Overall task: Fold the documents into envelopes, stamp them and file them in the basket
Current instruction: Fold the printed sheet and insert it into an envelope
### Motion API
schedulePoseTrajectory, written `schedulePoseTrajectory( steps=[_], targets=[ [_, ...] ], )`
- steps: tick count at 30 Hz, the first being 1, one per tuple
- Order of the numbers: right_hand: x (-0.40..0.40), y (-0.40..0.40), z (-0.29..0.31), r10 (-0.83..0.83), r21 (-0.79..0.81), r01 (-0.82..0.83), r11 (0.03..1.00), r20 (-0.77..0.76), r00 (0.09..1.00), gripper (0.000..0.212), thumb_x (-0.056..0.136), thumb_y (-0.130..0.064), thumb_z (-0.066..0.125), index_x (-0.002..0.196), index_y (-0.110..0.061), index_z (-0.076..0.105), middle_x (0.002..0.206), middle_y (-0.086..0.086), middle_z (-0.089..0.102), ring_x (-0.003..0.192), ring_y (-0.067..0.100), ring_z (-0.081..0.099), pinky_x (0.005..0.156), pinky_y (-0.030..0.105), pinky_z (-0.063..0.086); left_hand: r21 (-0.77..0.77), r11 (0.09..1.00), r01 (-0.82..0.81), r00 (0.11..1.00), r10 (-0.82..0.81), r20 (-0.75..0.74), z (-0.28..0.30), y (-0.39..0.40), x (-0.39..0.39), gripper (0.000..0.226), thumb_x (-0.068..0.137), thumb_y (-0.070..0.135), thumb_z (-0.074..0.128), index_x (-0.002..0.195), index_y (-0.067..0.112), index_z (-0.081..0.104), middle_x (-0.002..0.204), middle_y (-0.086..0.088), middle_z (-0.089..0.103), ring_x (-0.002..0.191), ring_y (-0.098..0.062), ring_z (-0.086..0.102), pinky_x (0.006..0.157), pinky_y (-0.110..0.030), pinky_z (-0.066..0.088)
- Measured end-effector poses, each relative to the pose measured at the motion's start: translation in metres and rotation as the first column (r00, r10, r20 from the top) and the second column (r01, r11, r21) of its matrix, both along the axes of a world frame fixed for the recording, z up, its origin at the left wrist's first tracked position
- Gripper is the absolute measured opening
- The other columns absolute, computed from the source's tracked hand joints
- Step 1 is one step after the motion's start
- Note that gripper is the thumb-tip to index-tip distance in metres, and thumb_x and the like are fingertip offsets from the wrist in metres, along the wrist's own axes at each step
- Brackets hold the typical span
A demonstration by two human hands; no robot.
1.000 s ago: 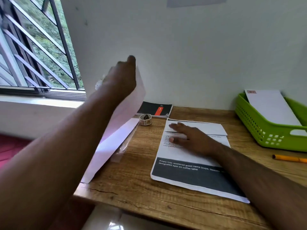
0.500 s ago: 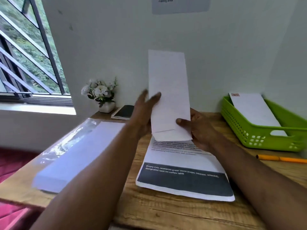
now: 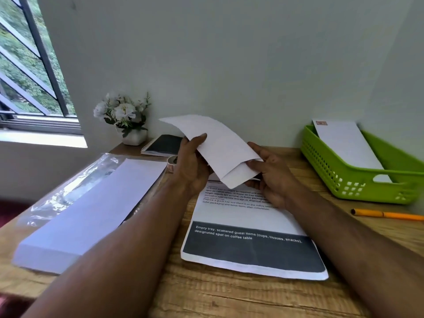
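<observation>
Both hands hold a white envelope [image 3: 220,148] above the desk, tilted back to the left. My left hand [image 3: 191,165] grips its left edge with the thumb on top. My right hand [image 3: 269,173] pinches its near end at the flap opening. Under them lies a stack of printed documents [image 3: 250,226] with a dark band near the bottom. A pack of white envelopes [image 3: 91,212] in clear wrap lies at the left. The green basket [image 3: 358,180] at the right holds a stamped envelope [image 3: 344,141]. A roll of stamps [image 3: 171,162] peeks out behind my left wrist.
An orange pen [image 3: 387,214] lies in front of the basket. A white pot of flowers [image 3: 125,118] and a dark spiral notebook [image 3: 163,145] stand at the back by the wall. A barred window [image 3: 29,65] is at the left. The wooden desk [image 3: 229,297] edge runs near me.
My left hand brought an envelope over from the pack at the left. My right hand left the documents and took its near end. The envelope has since tipped from upright to leaning back.
</observation>
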State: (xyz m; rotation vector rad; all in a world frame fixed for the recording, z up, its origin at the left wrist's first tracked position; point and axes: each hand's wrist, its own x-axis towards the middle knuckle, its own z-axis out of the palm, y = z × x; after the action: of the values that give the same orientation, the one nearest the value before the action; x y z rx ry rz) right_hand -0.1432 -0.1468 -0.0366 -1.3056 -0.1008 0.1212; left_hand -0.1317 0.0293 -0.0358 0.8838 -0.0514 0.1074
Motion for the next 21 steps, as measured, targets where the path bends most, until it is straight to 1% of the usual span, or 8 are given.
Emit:
schedulePoseTrajectory(
  steps=[2, 4, 7, 10, 12, 14, 18, 21],
  targets=[
    [0.001, -0.002, 0.001, -0.016, 0.028, 0.016, 0.999, -0.018, 1.000, 0.035, 0.092, -0.006, 0.055, 0.118, -0.028, 0.063, 0.104, -0.002, 0.071, 0.083, 0.013, 0.066, 0.062, 0.031, 0.056, -0.032, 0.997, 0.074, 0.997, -0.074, 0.015, 0.003, 0.000, -0.003, 0.056, 0.078, 0.047, 0.064, 0.123, 0.013, 0.062, 0.126, -0.014, 0.061, 0.115, -0.035, 0.058, 0.089, -0.047, 0.051],
    [0.000, -0.003, 0.003, -0.007, 0.030, 0.007, 1.000, -0.022, 1.000, 0.030, 0.093, -0.008, 0.054, 0.114, -0.026, 0.066, 0.097, -0.002, 0.073, 0.076, 0.011, 0.067, 0.054, 0.027, 0.054, -0.083, 0.982, 0.172, 0.983, -0.166, 0.079, 0.006, 0.000, -0.006, 0.050, 0.078, 0.060, 0.061, 0.104, 0.018, 0.072, 0.115, -0.013, 0.058, 0.107, -0.032, 0.055, 0.089, -0.048, 0.050],
    [-0.003, 0.000, 0.002, 0.043, -0.006, -0.043, 0.999, -0.040, 0.998, 0.024, 0.094, -0.009, 0.052, 0.108, -0.020, 0.067, 0.087, 0.001, 0.071, 0.060, 0.009, 0.064, 0.042, 0.019, 0.045, -0.089, 0.967, 0.239, 0.967, -0.229, 0.114, 0.005, -0.005, -0.007, 0.083, 0.057, 0.072, 0.074, 0.117, 0.017, 0.060, 0.108, -0.013, 0.058, 0.110, -0.034, 0.052, 0.105, -0.055, 0.039],
    [-0.005, 0.004, -0.001, 0.089, -0.065, -0.094, 0.994, -0.065, 0.994, 0.018, 0.096, -0.012, 0.051, 0.107, -0.015, 0.065, 0.077, 0.003, 0.067, 0.052, 0.010, 0.058, 0.037, 0.019, 0.040, -0.129, 0.965, 0.226, 0.972, -0.215, 0.094, 0.005, -0.011, -0.005, 0.120, 0.031, 0.074, 0.083, 0.130, 0.016, 0.047, 0.099, -0.012, 0.051, 0.105, -0.032, 0.049, 0.104, -0.052, 0.040],
    [-0.006, 0.005, -0.001, 0.078, -0.130, -0.084, 0.988, -0.049, 0.996, 0.018, 0.096, -0.017, 0.052, 0.109, -0.013, 0.065, 0.077, 0.004, 0.066, 0.050, 0.011, 0.055, 0.036, 0.020, 0.039, -0.180, 0.962, 0.204, 0.977, -0.190, 0.094, 0.004, -0.012, -0.005, 0.124, 0.026, 0.071, 0.085, 0.129, 0.014, 0.047, 0.097, -0.012, 0.054, 0.097, -0.030, 0.056, 0.094, -0.049, 0.050],
    [-0.006, 0.007, -0.002, 0.023, -0.216, -0.023, 0.976, -0.005, 1.000, 0.021, 0.097, -0.026, 0.053, 0.107, -0.011, 0.064, 0.079, 0.006, 0.066, 0.049, 0.012, 0.056, 0.037, 0.021, 0.037, -0.215, 0.959, 0.184, 0.979, -0.161, 0.124, 0.002, -0.012, -0.005, 0.112, 0.026, 0.067, 0.088, 0.119, 0.015, 0.052, 0.092, -0.011, 0.061, 0.086, -0.027, 0.064, 0.083, -0.045, 0.054],
    [-0.011, 0.013, -0.005, -0.050, -0.441, 0.138, 0.887, 0.205, 0.977, 0.033, 0.095, -0.041, 0.054, 0.096, -0.011, 0.066, 0.079, 0.004, 0.066, 0.059, 0.014, 0.059, 0.048, 0.026, 0.043, -0.256, 0.955, 0.149, 0.984, -0.117, 0.137, 0.002, -0.014, -0.006, 0.103, 0.027, 0.063, 0.089, 0.113, 0.016, 0.057, 0.091, -0.011, 0.069, 0.087, -0.028, 0.067, 0.084, -0.047, 0.054],
    [-0.009, 0.011, -0.004, -0.077, -0.493, 0.464, 0.736, 0.620, 0.781, 0.020, 0.091, -0.039, 0.061, 0.093, -0.020, 0.062, 0.086, -0.007, 0.064, 0.073, 0.007, 0.059, 0.060, 0.022, 0.046, -0.268, 0.958, 0.102, 0.992, -0.077, 0.105, 0.003, -0.011, -0.005, 0.102, 0.024, 0.064, 0.088, 0.110, 0.018, 0.059, 0.088, -0.010, 0.071, 0.083, -0.027, 0.069, 0.079, -0.047, 0.056]
  ],
)
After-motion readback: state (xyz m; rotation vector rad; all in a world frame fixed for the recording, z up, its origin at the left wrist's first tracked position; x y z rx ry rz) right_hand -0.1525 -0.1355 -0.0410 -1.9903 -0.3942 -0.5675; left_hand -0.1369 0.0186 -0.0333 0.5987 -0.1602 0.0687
